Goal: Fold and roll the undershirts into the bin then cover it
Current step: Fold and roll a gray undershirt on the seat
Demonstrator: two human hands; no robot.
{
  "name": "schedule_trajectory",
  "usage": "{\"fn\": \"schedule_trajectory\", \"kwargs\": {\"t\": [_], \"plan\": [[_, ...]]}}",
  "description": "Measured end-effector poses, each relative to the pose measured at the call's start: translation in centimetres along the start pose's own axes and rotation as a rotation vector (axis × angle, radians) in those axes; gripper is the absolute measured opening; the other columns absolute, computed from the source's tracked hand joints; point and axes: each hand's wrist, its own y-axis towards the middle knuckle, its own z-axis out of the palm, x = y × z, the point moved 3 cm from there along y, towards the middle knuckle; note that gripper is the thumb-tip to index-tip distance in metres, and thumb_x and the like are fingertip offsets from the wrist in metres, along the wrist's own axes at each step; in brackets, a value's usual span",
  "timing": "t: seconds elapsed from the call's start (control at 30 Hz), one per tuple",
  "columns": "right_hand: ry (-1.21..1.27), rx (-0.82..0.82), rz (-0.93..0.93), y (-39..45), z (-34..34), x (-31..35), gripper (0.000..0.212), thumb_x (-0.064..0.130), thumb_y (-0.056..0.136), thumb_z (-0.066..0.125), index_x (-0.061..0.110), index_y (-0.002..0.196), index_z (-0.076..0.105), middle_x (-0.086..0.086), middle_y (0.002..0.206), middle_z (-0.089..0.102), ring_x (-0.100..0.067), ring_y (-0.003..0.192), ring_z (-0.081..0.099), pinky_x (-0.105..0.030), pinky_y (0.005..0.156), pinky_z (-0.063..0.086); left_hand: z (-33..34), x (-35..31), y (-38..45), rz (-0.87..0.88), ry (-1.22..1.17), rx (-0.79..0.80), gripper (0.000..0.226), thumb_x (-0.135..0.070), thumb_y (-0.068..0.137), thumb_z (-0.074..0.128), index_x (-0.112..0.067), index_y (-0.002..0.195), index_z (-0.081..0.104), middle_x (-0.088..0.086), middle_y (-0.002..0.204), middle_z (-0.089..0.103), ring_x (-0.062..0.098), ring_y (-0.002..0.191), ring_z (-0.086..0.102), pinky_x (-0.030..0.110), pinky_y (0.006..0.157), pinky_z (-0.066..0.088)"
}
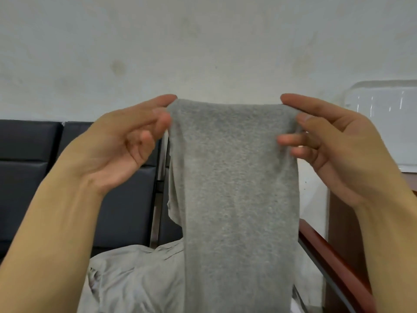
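A grey undershirt (234, 177) hangs lengthwise in front of me, folded narrow, its lower part running out of the bottom of the view. My left hand (126, 141) pinches its top left corner between thumb and fingers. My right hand (334, 141) pinches the top right corner the same way. Both hands are raised at about the same height, with the top edge stretched between them. A lighter grey undershirt (135, 281) lies crumpled below, partly hidden behind the hanging one. A clear plastic bin (383, 123) stands at the right edge.
Dark padded seats (29, 177) with a metal frame run along the left under a white wall (203, 46). A reddish-brown wooden table edge (334, 263) slants at the lower right, below the bin.
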Motion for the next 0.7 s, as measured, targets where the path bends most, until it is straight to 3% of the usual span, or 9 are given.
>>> {"fn": "schedule_trajectory", "kwargs": {"t": [0.07, 0.13, 0.27, 0.43, 0.57, 0.7], "plan": [[-0.082, 0.02, 0.004, -0.1, 0.0, -0.1, 0.027, 0.003, 0.103, 0.054, 0.015, 0.119, 0.073, -0.009, 0.08, 0.078, -0.019, 0.077, 0.078, -0.018, 0.065, 0.059, 0.3, 0.0, -0.5, 0.01, 0.027, -0.061, 0.039, -0.015, 0.079, 0.072, -0.013, 0.117, 0.077, 0.001, 0.089, 0.077, 0.007, 0.076, 0.073, 0.009, 0.056, 0.053], [-0.209, 0.04, 0.009, -0.2, 0.1, -0.4, 0.027, 0.005, 0.104, 0.055, 0.017, 0.118, 0.074, -0.012, 0.077, 0.077, -0.022, 0.076, 0.079, -0.02, 0.065, 0.061, 0.6, 0.3, -0.9, -0.004, 0.172, -0.066, 0.034, -0.014, 0.079, 0.076, -0.011, 0.113, 0.077, 0.007, 0.093, 0.079, 0.01, 0.079, 0.076, 0.015, 0.06, 0.057], [-0.343, 0.052, 0.017, -0.4, 0.2, -0.5, 0.026, 0.009, 0.104, 0.057, 0.024, 0.114, 0.076, 0.003, 0.075, 0.075, -0.021, 0.064, 0.076, -0.021, 0.057, 0.059, 0.7, 1.0, -0.8, -0.047, 0.52, -0.077, 0.026, -0.024, 0.085, 0.081, -0.025, 0.111, 0.079, 0.001, 0.104, 0.079, 0.014, 0.09, 0.075, 0.015, 0.059, 0.054], [-0.453, 0.062, -0.036, -0.3, -0.1, -0.6, 0.025, 0.012, 0.104, 0.058, 0.026, 0.112, 0.077, 0.016, 0.067, 0.07, -0.014, 0.043, 0.062, -0.022, 0.045, 0.053, 1.0, 1.9, -0.7, -0.1, 0.563, -0.022, 0.028, -0.025, 0.084, 0.082, -0.027, 0.111, 0.078, -0.002, 0.108, 0.078, 0.017, 0.101, 0.073, 0.017, 0.056, 0.053], [-0.481, 0.058, -0.058, -0.1, -0.6, -1.1, 0.026, 0.012, 0.104, 0.058, 0.027, 0.114, 0.076, 0.015, 0.064, 0.069, -0.014, 0.043, 0.06, -0.021, 0.045, 0.051, 0.9, 2.4, -0.7, -0.134, 0.513, 0.036, 0.024, -0.016, 0.089, 0.078, -0.021, 0.112, 0.076, 0.001, 0.105, 0.079, 0.008, 0.081, 0.07, 0.016, 0.052, 0.048], [-0.551, 0.074, -0.055, -0.1, -0.8, -1.4, 0.024, 0.012, 0.104, 0.058, 0.026, 0.108, 0.077, 0.01, 0.068, 0.073, -0.013, 0.045, 0.065, -0.022, 0.047, 0.055, 0.4, 2.6, -0.8, -0.168, 0.448, 0.125, 0.025, -0.019, 0.092, 0.074, -0.028, 0.116, 0.075, 0.01, 0.106, 0.078, 0.012, 0.058, 0.046, 0.016, 0.058, 0.048]]}}
